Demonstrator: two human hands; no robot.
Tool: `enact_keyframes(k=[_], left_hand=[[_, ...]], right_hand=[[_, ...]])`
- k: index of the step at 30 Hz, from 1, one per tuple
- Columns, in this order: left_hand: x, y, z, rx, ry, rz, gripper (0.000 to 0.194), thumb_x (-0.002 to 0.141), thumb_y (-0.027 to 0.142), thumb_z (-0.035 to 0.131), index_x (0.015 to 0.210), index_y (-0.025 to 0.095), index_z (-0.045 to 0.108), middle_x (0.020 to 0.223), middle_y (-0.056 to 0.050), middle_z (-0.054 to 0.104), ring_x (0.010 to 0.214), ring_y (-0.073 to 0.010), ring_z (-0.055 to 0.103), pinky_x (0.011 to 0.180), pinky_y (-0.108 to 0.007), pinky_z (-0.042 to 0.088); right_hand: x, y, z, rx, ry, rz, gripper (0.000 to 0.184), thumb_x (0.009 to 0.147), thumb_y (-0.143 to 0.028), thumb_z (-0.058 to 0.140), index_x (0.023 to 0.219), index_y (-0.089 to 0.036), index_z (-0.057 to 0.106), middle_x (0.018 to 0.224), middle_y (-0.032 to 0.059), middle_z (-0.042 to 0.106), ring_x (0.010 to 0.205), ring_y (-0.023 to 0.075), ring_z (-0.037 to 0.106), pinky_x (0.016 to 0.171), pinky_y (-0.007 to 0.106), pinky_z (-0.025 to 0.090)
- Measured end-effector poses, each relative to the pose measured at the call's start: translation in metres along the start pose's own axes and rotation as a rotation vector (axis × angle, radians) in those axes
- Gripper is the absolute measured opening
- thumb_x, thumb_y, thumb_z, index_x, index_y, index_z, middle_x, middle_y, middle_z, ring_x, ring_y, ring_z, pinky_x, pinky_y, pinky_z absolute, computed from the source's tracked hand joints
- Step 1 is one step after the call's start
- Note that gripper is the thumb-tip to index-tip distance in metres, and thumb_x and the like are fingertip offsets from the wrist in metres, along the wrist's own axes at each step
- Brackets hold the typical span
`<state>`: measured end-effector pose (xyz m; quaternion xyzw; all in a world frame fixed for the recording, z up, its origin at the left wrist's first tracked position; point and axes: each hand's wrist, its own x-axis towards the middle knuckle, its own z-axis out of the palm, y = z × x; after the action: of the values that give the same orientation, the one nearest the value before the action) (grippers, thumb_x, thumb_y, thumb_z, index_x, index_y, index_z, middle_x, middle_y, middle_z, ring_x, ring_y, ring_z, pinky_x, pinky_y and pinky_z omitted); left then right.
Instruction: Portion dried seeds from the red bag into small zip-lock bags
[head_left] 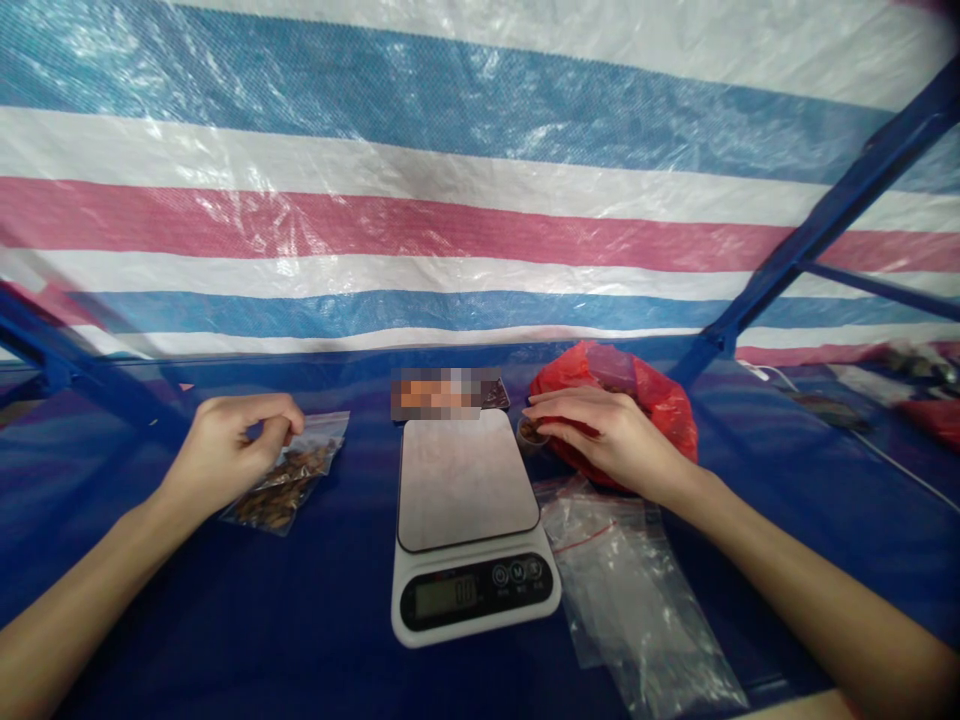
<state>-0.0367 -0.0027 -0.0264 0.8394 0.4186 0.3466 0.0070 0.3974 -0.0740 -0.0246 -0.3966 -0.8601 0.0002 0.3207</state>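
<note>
On the left, my left hand [238, 440] has its thumb and forefinger pinched together at the upper edge of a clear zip bag [281, 490]. Brown dried pieces fill that bag, which rests on the blue surface. My right hand [600, 430] curls its fingertips round the rim of a small clear cup [531, 432] with brown bits inside. Right behind this hand stands an open red plastic bag [667, 405]. Between the hands sits a white kitchen scale [469, 480], its steel plate bare and its display showing what looks like 0.0.
Flat clear zip bags [637, 590] lie right of the scale, partly under my right forearm. A blurred-out phone-like object [495, 392] lies behind the scale. Blue metal bars [832, 220] slant at both sides, and a striped plastic sheet [420, 230] hangs behind.
</note>
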Motion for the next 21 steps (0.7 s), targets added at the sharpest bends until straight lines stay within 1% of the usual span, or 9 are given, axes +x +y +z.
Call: enact_keyframes(k=[8,11,14,16,18,21], left_hand=[[0.001,0.002,0.000,-0.008,0.004,0.035,0.033,0.086,0.019,0.046,0.059,0.020,0.067,0.057,0.004,0.068,0.049,-0.0100,0.065,0.056,-0.019,0.046],[0.001,0.002,0.001,-0.010,0.004,0.038,0.033,0.086,0.018,0.046,0.059,0.019,0.067,0.057,0.004,0.067,0.049,-0.0097,0.065,0.056,-0.018,0.045],[0.001,0.001,0.002,-0.014,0.010,0.037,0.033,0.086,0.018,0.046,0.060,0.019,0.067,0.057,0.004,0.067,0.049,-0.0101,0.065,0.056,-0.018,0.045],[0.000,0.000,0.002,-0.015,0.011,0.034,0.033,0.086,0.018,0.047,0.060,0.019,0.067,0.057,0.004,0.068,0.050,-0.0105,0.065,0.056,-0.019,0.045],[-0.001,0.000,0.002,-0.015,0.003,0.022,0.033,0.086,0.018,0.047,0.060,0.019,0.067,0.058,0.004,0.068,0.051,-0.0107,0.065,0.057,-0.019,0.046],[-0.001,0.001,0.001,-0.017,-0.004,-0.001,0.033,0.086,0.018,0.046,0.061,0.019,0.067,0.058,0.004,0.068,0.051,-0.0102,0.065,0.058,-0.019,0.046]], right_hand=[[0.000,0.000,-0.001,-0.026,0.010,-0.030,0.017,0.100,-0.017,0.070,0.111,-0.022,0.082,0.113,0.0050,0.084,0.101,0.0238,0.081,0.096,0.039,0.065],[0.000,0.000,0.000,-0.025,0.000,-0.037,0.018,0.101,-0.017,0.068,0.112,-0.022,0.081,0.114,0.0049,0.083,0.105,0.0239,0.080,0.098,0.040,0.064],[0.002,-0.001,0.000,-0.005,-0.040,-0.057,0.017,0.101,-0.017,0.067,0.109,-0.024,0.081,0.115,0.0043,0.083,0.111,0.0244,0.079,0.101,0.041,0.063],[0.003,-0.002,-0.003,0.005,-0.040,-0.059,0.016,0.101,-0.018,0.068,0.109,-0.025,0.081,0.117,0.0045,0.083,0.113,0.0250,0.078,0.102,0.041,0.063],[0.003,-0.001,-0.009,-0.006,0.021,-0.004,0.015,0.102,-0.021,0.067,0.109,-0.024,0.080,0.115,0.0053,0.083,0.109,0.0251,0.078,0.099,0.041,0.063],[-0.002,0.014,-0.022,-0.089,0.189,0.198,0.016,0.104,-0.026,0.063,0.103,-0.023,0.078,0.103,0.0066,0.083,0.094,0.0248,0.079,0.087,0.038,0.063]])
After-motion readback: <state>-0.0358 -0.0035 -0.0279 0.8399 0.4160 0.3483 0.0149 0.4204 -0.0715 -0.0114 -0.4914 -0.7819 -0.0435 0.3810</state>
